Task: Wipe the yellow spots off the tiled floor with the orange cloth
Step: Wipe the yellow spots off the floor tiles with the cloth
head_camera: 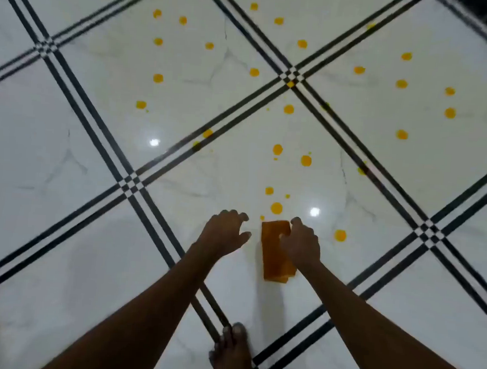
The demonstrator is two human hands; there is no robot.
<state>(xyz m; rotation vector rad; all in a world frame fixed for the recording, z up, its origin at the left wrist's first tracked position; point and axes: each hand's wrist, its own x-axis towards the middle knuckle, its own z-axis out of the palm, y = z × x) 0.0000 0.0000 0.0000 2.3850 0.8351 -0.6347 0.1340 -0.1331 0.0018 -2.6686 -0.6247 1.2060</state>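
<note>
Orange cloth (275,252) under right hand (301,244)

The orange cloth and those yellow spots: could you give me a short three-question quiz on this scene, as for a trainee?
1. True or false: the left hand holds the orange cloth.
2. Which hand is on the cloth: A) left, B) right, C) both?
3. Fill in: the yellow spot nearest the cloth's far end lies on a ____ tile.

Key: 1 false, it hovers open beside the cloth; 2 B; 3 white.
</note>
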